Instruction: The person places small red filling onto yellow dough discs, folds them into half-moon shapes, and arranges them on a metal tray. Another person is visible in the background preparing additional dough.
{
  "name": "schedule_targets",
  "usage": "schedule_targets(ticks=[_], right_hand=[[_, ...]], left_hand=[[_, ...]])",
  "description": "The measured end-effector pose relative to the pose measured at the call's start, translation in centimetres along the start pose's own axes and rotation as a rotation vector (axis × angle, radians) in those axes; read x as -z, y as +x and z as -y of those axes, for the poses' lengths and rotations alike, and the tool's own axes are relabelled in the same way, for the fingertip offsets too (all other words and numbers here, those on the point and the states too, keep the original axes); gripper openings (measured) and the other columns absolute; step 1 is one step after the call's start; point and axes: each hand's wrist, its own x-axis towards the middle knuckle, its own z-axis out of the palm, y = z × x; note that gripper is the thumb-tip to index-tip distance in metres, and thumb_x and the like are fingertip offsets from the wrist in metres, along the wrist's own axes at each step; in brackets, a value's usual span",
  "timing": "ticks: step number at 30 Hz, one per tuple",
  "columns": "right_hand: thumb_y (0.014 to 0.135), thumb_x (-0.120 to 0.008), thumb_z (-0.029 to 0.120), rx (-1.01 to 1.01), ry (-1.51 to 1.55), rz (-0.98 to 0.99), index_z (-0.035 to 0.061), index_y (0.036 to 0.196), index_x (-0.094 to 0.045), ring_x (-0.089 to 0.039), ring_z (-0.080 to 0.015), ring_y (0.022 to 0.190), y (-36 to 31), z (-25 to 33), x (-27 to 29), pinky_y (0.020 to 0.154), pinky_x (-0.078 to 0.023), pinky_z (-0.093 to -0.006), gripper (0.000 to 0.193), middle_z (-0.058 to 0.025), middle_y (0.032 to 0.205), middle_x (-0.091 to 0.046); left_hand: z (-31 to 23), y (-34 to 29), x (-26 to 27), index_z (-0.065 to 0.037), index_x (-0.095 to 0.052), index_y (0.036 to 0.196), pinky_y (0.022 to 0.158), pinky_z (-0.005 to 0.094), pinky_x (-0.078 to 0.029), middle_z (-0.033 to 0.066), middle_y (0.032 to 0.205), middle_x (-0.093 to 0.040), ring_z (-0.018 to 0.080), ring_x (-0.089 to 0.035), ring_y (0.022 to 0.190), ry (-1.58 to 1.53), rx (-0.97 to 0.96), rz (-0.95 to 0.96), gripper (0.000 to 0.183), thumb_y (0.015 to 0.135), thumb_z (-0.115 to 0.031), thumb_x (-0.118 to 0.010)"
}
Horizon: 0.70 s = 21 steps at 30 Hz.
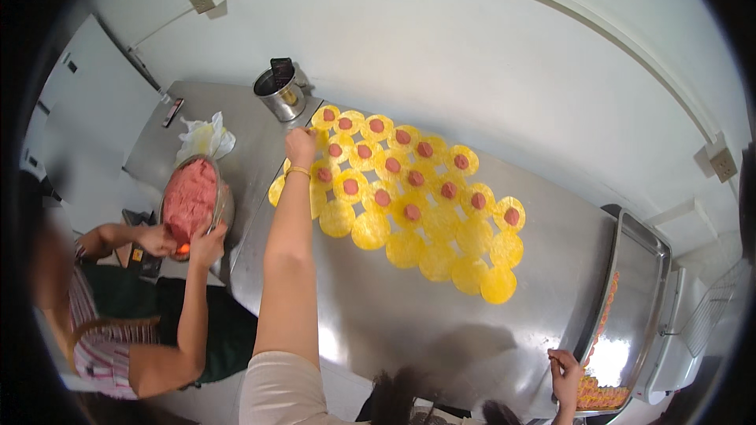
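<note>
My left arm stretches far over the steel table, and my left hand [300, 147] is closed at the left end of the overlapping round yellow wrappers [370, 230]. What its fingers pinch is hidden. Many wrappers carry a small lump of pink minced meat [412, 212]; those along the near edge are bare. Beside the left rim of a large metal tray [658, 267], at lower right, my right hand [565, 378] has its fingertips drawn together. Whatever they may hold is too small to make out. Rows of small yellow-and-orange pieces [603, 395] lie in that tray.
At left a co-worker holds a metal bowl [227, 216] heaped with pink minced meat [190, 197]. A steel container [281, 96] holding a black object stands by the wall. Crumpled white sheeting [206, 138] and a small dark device [172, 112] lie further left.
</note>
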Motion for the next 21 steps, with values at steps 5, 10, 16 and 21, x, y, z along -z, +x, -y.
schedule_targets(ticks=[5, 10, 16, 21], right_hand=[[0.082, -0.056, -0.011, -0.048, -0.022, 0.003, -0.0018, 0.101, -0.067, -0.065, -0.0203, 0.089, 0.1, 2.5, -1.1, 0.079, -0.052, -0.0276, 0.024, -0.0127, 0.095, -0.065], [0.087, -0.056, -0.003, -0.041, -0.119, 0.042, -0.0018, 0.106, -0.066, -0.065, -0.0216, 0.095, 1.3, 4.8, -1.5, 0.082, -0.052, -0.0288, 0.021, -0.0135, 0.103, -0.066], [0.082, -0.056, -0.01, -0.09, -0.083, 0.02, -0.0022, 0.102, -0.067, -0.066, -0.0208, 0.089, 1.5, 6.0, -2.5, 0.081, -0.053, -0.0287, 0.024, -0.0124, 0.096, -0.065], [0.082, -0.056, -0.01, -0.095, -0.063, 0.0, -0.0023, 0.102, -0.067, -0.066, -0.0209, 0.089, 0.9, 6.1, -2.7, 0.08, -0.054, -0.0288, 0.024, -0.0125, 0.095, -0.065]], left_hand=[[0.2, 6.3, -3.7, -0.004, -0.072, 0.096, 0.083, 0.0421, -0.053, 0.0192, 0.102, -0.068, 0.0353, -0.066, 0.095, 0.148, 0.107, 0.087, 0.029, 0.077, -0.027, -0.075], [0.4, 8.4, -6.0, -0.006, -0.071, 0.099, 0.085, 0.0432, -0.052, 0.0185, 0.107, -0.065, 0.0351, -0.065, 0.099, 0.24, 0.079, 0.074, 0.031, 0.076, -0.027, -0.074], [1.9, 11.3, -6.8, 0.002, -0.065, 0.102, 0.08, 0.0424, -0.054, 0.0186, 0.107, -0.064, 0.0333, -0.065, 0.096, -0.26, 0.143, 0.307, 0.031, 0.081, -0.02, -0.06], [2.5, 11.3, -6.7, 0.002, -0.054, 0.112, 0.087, 0.038, -0.054, 0.0154, 0.112, -0.06, 0.0272, -0.062, 0.103, -1.218, 0.455, 0.403, 0.03, 0.091, -0.019, -0.047]])
